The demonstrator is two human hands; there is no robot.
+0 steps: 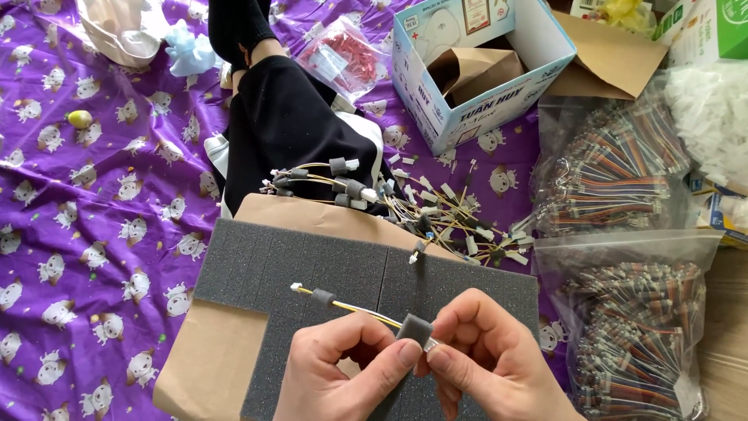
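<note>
Your left hand (pixel 343 374) and right hand (pixel 491 362) both pinch a small grey foam block (pixel 414 330) threaded on a thin yellow-and-white wire lead (pixel 347 305), held just above the scored foam sheet (pixel 312 265) on your lap. The lead looks feather-light and limp, the foam squashy. Grip the wire close beside the block, not by its small white connector (pixel 295 287), which seems delicate. A pile of finished leads (pixel 389 199) lies beyond the sheet.

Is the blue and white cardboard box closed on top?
No, the cardboard box stands open, with a brown paper bag visible inside it.
</note>
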